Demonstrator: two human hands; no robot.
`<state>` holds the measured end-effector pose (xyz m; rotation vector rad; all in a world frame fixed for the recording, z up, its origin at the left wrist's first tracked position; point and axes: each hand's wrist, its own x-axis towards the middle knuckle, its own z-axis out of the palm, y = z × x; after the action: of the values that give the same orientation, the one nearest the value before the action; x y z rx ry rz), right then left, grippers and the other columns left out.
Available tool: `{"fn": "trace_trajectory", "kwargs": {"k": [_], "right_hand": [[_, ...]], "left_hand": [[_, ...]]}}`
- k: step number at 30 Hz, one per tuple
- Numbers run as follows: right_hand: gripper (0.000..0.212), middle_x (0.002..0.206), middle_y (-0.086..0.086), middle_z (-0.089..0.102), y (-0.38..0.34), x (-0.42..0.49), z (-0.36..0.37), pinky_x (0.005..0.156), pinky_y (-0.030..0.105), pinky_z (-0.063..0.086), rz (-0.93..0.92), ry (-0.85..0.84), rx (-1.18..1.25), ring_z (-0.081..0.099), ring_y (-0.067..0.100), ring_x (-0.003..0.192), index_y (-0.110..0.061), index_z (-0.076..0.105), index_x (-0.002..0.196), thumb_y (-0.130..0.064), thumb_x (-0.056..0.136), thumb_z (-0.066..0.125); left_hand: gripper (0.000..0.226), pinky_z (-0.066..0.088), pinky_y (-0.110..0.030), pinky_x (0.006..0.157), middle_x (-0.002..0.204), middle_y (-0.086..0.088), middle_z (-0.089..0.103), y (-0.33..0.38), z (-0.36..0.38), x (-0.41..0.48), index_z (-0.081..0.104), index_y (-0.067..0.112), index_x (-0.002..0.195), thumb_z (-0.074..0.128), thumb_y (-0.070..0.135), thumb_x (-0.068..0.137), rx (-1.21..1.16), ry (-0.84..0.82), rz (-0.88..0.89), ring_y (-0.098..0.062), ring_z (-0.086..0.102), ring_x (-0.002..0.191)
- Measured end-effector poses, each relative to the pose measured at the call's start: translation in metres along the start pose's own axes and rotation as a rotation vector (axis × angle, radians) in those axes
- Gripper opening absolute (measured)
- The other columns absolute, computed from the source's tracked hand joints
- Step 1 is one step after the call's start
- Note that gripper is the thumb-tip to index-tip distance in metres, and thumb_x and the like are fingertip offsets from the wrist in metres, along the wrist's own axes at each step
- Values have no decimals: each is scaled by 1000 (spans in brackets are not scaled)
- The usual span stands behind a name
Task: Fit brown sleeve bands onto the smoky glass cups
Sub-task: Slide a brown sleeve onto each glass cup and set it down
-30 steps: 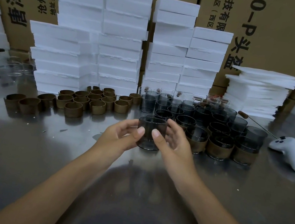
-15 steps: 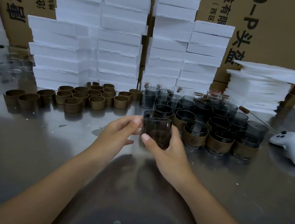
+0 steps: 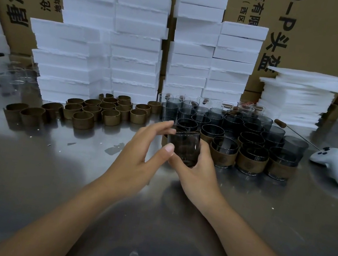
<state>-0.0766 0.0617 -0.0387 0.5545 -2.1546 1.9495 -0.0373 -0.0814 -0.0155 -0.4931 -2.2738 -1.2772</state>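
I see the steel tabletop filling the feed, with white foam blocks stacked along its far edge. Smoky glass cups crowd right of centre, the nearest row already banded. Loose brown sleeve bands stand to their left, and a white controller lies far right. The right hand curls round the held cup, which is tilted just in front of the cluster. The left hand is spread, its thumb tip touching the cup's side.
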Motion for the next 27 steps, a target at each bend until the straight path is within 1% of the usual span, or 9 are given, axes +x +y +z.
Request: {"fn": "trace_trajectory", "kwargs": {"k": [3, 6, 9, 11, 16, 19, 22, 25, 27], "right_hand": [[54, 108, -15, 64, -1, 0, 2, 78, 8, 46, -4, 9, 15, 59, -8, 98, -24, 47, 126, -35, 81, 74], [55, 110, -13, 64, -2, -1, 2, 82, 12, 47, 1, 6, 17, 60, -5, 100, -23, 47, 128, -32, 81, 74], [53, 110, -11, 63, -3, -1, 1, 76, 8, 47, 1, -1, 4, 60, -7, 96, -25, 48, 125, -30, 80, 75], [47, 106, -12, 63, -4, -2, 1, 73, 7, 46, 6, -14, 2, 60, -7, 92, -29, 50, 118, -27, 79, 76], [42, 97, -12, 64, -7, -3, -1, 67, 7, 47, 16, -46, 17, 62, -6, 84, -34, 52, 106, -19, 77, 77], [43, 98, -7, 65, -9, -3, -1, 68, 10, 49, 29, -78, 25, 63, -1, 84, -30, 54, 109, -16, 75, 77], [44, 95, -6, 66, -11, -3, -1, 65, 11, 48, 34, -107, 30, 63, -1, 80, -27, 56, 110, -15, 74, 77], [48, 93, -7, 67, -13, -3, 1, 65, 12, 48, 26, -134, 38, 65, 1, 82, -26, 57, 112, -22, 67, 76], [50, 88, -11, 68, -13, -3, 3, 65, 13, 48, 24, -141, 43, 65, 1, 82, -28, 57, 110, -26, 63, 73]], "left_hand": [[41, 24, 4, 91, 129, 23, 53, -3, -1, 1, 38, 37, 133, 43, 48, 94, -18, -2, -36, 9, 39, 126], [43, 24, 3, 92, 129, 25, 52, -5, -1, 2, 39, 34, 135, 40, 47, 94, -25, -3, -43, 11, 39, 125], [43, 29, -1, 94, 127, 26, 53, -6, -2, 2, 42, 33, 134, 38, 49, 94, -57, -3, -65, 15, 40, 122], [44, 30, 0, 93, 126, 27, 54, -6, -2, 2, 43, 33, 133, 37, 50, 94, -86, -2, -77, 16, 41, 120], [46, 31, 0, 93, 126, 24, 56, -6, -3, 1, 46, 30, 134, 35, 51, 94, -130, -8, -84, 13, 44, 120], [47, 33, -4, 96, 126, 23, 56, -4, -4, 2, 46, 30, 133, 36, 46, 90, -155, -32, -81, 12, 45, 121], [49, 34, -9, 100, 129, 20, 55, -2, -5, 1, 45, 28, 135, 38, 44, 89, -184, -55, -72, 10, 44, 124], [50, 35, -22, 107, 132, 18, 54, 1, -6, 1, 44, 29, 136, 39, 46, 89, -184, -75, -64, 6, 43, 127], [53, 35, -25, 107, 133, 17, 53, 2, -6, 1, 44, 29, 136, 41, 52, 88, -164, -81, -51, 4, 42, 128]]}}
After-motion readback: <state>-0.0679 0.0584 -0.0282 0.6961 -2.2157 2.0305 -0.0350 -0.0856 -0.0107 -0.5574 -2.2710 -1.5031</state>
